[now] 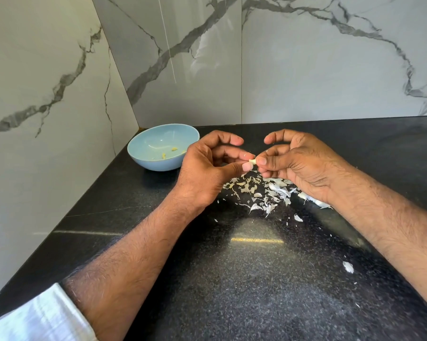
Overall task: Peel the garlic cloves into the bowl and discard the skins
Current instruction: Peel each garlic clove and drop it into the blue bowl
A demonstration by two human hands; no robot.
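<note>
A small pale garlic clove (252, 161) is pinched between the fingertips of both hands above the black counter. My left hand (207, 168) holds it from the left with thumb and fingers. From the right, my right hand (298, 163) pinches the same clove. A light blue bowl (143, 153) stands at the back left in the corner, with a few peeled bits inside. A pile of white garlic skins (264, 190) lies on the counter just below my hands.
Black speckled counter (232, 279) meets marble walls behind and on the left. Stray skin flakes (348, 267) lie scattered to the near right. A white sleeve (35, 318) shows at the bottom left.
</note>
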